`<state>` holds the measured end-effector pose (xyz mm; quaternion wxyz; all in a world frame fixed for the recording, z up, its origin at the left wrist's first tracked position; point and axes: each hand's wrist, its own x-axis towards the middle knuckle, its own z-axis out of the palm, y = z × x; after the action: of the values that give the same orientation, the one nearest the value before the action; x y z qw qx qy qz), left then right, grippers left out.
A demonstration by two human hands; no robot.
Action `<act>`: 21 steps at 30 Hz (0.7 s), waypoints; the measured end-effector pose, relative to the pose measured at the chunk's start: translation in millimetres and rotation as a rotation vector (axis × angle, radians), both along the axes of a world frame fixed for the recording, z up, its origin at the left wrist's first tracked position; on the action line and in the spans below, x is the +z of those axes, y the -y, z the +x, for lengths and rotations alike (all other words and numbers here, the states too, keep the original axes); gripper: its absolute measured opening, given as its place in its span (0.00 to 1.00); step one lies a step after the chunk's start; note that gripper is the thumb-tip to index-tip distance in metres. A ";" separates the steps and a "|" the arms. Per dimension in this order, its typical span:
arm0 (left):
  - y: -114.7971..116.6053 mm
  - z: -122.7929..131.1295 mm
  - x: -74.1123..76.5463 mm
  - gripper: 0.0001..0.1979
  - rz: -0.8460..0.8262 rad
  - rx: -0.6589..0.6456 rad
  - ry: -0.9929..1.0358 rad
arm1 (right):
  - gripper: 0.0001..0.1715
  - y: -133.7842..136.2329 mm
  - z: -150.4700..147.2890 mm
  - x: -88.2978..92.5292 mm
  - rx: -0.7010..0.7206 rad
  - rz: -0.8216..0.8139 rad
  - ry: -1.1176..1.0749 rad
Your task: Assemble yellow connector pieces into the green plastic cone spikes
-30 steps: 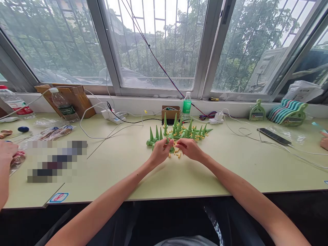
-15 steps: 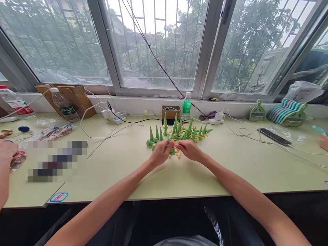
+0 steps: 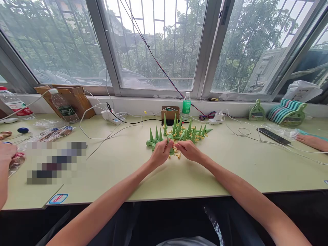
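Note:
My left hand [image 3: 161, 153] and my right hand [image 3: 189, 150] meet over the middle of the pale green table [image 3: 153, 177]. Between their fingertips sits a green plastic cone piece [image 3: 171, 149], which the left hand's closed fingers grip. The right hand pinches at a small yellow part [image 3: 174, 146] against it. Just behind the hands stands a cluster of green cone spikes [image 3: 179, 131], some upright and some lying down. Small yellow parts [image 3: 178, 155] lie scattered under and beside my hands.
A brown box [image 3: 170, 112] and green bottle [image 3: 186, 105] stand behind the cones. A power strip [image 3: 111, 117], cables, a remote [image 3: 273, 136] and stacked dustpans [image 3: 287, 112] lie farther off. Other people's hands [image 3: 311, 141] reach in at right, and another person's hand [image 3: 7, 153] at left.
My hands have drawn slightly closer together around the green piece. The person's hand at the right edge has reached further onto the table.

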<state>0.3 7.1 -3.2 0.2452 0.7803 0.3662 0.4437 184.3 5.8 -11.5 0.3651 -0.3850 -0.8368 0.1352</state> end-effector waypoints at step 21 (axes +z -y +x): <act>-1.2 -1.5 -1.0 0.20 -0.025 0.014 -0.024 | 0.20 -4.6 3.7 -4.5 0.045 0.001 -0.011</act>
<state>-1.2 8.3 -4.1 0.2476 0.7797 0.3801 0.4316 187.9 10.4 -16.1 0.3669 -0.3648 -0.8433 0.1451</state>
